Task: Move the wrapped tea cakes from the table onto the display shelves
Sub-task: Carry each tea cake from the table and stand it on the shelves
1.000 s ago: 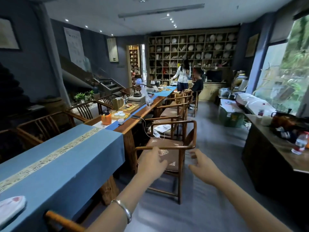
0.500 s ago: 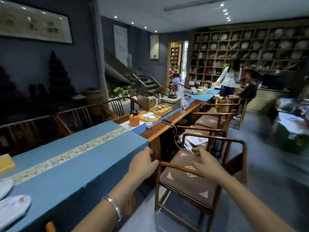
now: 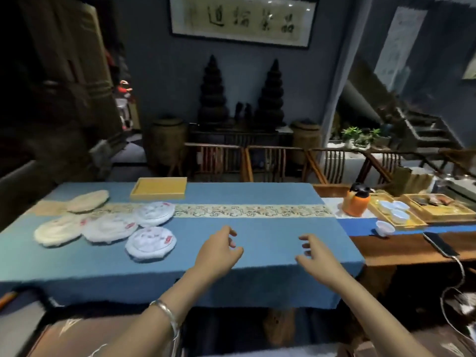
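Observation:
Several round paper-wrapped tea cakes lie on the left half of the blue tablecloth [image 3: 257, 233]. The nearest tea cake [image 3: 150, 242] is white with a red mark, and another white tea cake [image 3: 154, 213] lies behind it on the patterned runner. A third tea cake [image 3: 108, 228] sits to their left, with cream ones beyond. My left hand [image 3: 219, 249] hovers over the cloth to the right of the nearest cake, fingers loosely curled and empty. My right hand [image 3: 315, 255] hovers near the table's front edge, fingers relaxed, holding nothing. No display shelves are in view.
A yellow flat box [image 3: 159, 188] lies at the table's far edge. To the right stand an orange flask [image 3: 356, 199], trays with white cups [image 3: 394, 212] and a phone [image 3: 440, 244] on its cable. Wooden chairs [image 3: 270, 161] line the far side; a cushioned seat [image 3: 77, 333] is below left.
My view has swung left from the room's length to face the table, bringing the tea cakes into sight. Both hands have left the chair's armrest and now hover over the cloth.

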{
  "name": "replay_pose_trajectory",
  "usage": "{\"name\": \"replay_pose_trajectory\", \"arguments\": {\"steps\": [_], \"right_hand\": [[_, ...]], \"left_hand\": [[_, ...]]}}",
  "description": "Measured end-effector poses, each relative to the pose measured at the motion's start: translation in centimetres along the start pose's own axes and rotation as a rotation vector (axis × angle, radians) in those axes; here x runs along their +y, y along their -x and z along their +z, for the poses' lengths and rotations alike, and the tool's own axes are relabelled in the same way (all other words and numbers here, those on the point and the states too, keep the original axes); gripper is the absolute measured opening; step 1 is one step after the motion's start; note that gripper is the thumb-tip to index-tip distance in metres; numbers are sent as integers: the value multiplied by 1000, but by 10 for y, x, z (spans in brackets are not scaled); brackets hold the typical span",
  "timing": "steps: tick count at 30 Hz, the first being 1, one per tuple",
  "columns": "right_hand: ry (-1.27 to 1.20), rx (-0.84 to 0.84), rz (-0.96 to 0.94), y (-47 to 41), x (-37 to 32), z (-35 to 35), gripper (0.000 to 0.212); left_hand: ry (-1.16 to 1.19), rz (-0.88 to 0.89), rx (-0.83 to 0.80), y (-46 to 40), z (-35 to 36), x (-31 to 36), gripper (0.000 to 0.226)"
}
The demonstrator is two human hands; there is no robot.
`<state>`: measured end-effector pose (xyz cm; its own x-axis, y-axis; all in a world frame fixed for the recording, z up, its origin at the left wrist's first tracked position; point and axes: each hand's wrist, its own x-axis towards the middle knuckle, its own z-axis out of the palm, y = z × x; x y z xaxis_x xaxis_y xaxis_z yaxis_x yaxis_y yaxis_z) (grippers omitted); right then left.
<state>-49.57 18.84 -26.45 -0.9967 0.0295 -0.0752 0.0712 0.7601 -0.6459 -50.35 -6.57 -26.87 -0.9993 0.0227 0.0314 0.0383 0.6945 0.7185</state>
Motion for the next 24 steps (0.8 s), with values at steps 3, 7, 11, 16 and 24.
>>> {"name": "replay_pose_trajectory", "arguments": {"steps": [3,7,11,16,24], "right_hand": [[32,-94,-76,-50,-31,31,49],[78,-183,-193,-107,-74,73,48],[161,-279,-318,-172,-116,109,47],[208,-339,-414,-244,-167,156,47],[313,-695,-365,-286,-160,281,50]], "left_hand": [[-10,-98,88,-22,-26,-34,32],[-3,-219,134,-59,-56,-86,35],[74,-316,212,-108,-82,-140,36],[106,-468,261,-147,-98,-202,36],[167,-739,286,-159,-114,-294,49]]}}
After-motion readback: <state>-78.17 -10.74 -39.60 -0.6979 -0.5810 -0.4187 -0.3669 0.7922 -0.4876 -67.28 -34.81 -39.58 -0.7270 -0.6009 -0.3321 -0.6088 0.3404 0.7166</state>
